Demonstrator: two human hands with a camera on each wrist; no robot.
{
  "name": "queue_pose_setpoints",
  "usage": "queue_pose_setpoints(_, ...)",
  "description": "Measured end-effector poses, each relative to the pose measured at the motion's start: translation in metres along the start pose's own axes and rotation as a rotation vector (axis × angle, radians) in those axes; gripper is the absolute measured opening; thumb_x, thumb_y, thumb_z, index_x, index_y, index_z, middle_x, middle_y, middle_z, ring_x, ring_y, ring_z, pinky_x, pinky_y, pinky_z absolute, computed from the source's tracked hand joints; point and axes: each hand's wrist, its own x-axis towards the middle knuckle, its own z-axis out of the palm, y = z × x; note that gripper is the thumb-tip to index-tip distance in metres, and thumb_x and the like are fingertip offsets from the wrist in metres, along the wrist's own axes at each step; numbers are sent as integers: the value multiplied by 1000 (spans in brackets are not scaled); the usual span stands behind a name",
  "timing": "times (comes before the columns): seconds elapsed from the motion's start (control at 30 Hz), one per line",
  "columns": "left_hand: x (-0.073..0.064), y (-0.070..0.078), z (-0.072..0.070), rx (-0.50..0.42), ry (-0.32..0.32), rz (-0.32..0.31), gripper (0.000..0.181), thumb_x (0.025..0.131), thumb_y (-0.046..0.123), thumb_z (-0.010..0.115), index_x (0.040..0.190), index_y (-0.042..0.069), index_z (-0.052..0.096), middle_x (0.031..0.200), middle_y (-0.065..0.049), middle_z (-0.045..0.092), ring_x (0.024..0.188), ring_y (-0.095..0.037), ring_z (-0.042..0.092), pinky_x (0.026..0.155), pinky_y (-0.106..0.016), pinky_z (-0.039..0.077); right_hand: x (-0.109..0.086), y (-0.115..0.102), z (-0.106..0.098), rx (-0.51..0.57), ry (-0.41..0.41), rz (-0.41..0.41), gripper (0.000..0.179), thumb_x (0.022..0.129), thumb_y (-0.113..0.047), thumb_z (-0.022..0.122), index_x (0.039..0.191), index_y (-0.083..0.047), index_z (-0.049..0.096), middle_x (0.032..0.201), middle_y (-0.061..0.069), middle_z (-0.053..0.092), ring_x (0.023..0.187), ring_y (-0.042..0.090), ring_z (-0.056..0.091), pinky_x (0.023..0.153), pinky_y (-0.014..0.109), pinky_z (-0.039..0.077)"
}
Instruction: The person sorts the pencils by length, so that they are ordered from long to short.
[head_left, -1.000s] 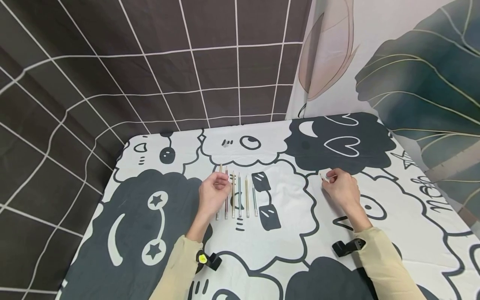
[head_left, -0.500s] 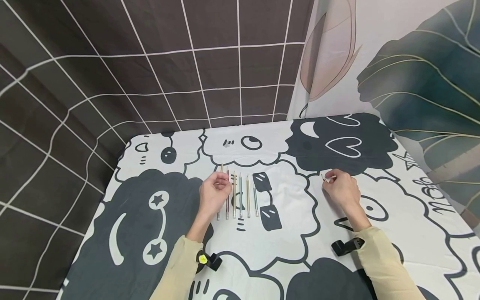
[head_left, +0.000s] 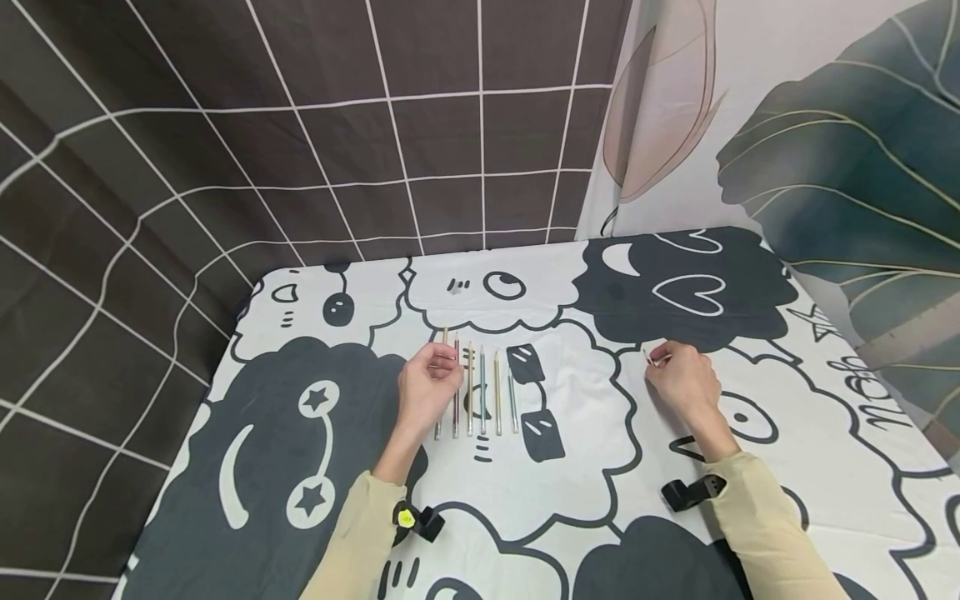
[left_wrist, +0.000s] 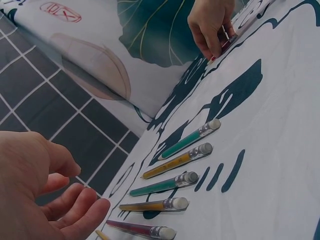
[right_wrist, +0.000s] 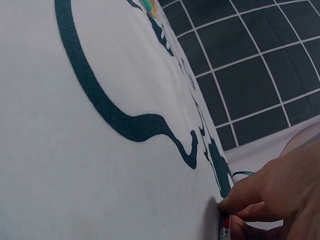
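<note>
My right hand (head_left: 684,379) pinches a red pencil (left_wrist: 229,42) close over the cloth at the right. In the right wrist view, thumb and fingers are at its metal-banded end (right_wrist: 225,231). Several pencils lie side by side in a row near the middle, erasers towards me: a green pencil (left_wrist: 185,142) at the right end, then a yellow pencil (left_wrist: 175,162), more green and yellow ones, and a dark red pencil (left_wrist: 137,227). My left hand (head_left: 431,383) hovers at the row's left end, fingers loosely bent and holding nothing, partly covering the leftmost pencils in the head view.
A white cloth (head_left: 585,483) with dark cartoon cloud shapes covers the table. Behind and to the left hangs a dark grid-patterned curtain (head_left: 337,150). A leaf-printed sheet (head_left: 847,167) hangs at the right. Each wrist wears a small black camera, such as the right one (head_left: 693,493).
The head view has shifted very slightly, moving the cloth and pencils a little to the right in it. Both hands keep nearly the same place and pose.
</note>
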Motion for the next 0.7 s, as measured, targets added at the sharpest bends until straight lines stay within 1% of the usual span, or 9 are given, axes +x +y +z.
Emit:
queue_pose_setpoints(0.1,0,0,0,3,-1,-5,18,82,3,69,100,1,70,84,-4,67,78,-22,65,70,-35,50,0,0,0,-2,-6,2,19,78,-6,61,94,2,68,79,14,65,71,37,60,55,50,44)
queue_pose_setpoints(0.23,0,0,0,5,-3,-11,19,83,3,69,102,1,70,84,-4,67,78,-22,65,70,-35,50,0,0,-1,-2,-3,-5,18,76,-5,61,92,2,68,78,15,66,70,36,60,53,47,43)
queue_pose_setpoints(0.33,0,-1,0,2,-5,-12,20,83,3,69,102,1,69,85,-4,67,78,-22,65,70,-35,50,-1,-1,-1,6,9,-23,18,76,-4,62,90,3,68,77,16,66,67,35,60,51,43,42)
queue_pose_setpoints(0.5,0,-1,0,-4,-8,-15,20,83,3,70,103,1,69,86,-5,67,79,-23,65,70,-35,50,-2,-4,0,41,26,-67,17,76,-2,64,89,7,67,74,17,67,63,31,60,52,37,40)
queue_pose_setpoints(0.7,0,0,-1,-3,-9,-15,21,82,4,69,103,2,70,86,-5,67,79,-23,65,70,-35,50,-4,-11,1,105,10,-105,17,77,-3,65,90,8,68,66,10,65,58,23,58,54,34,41)
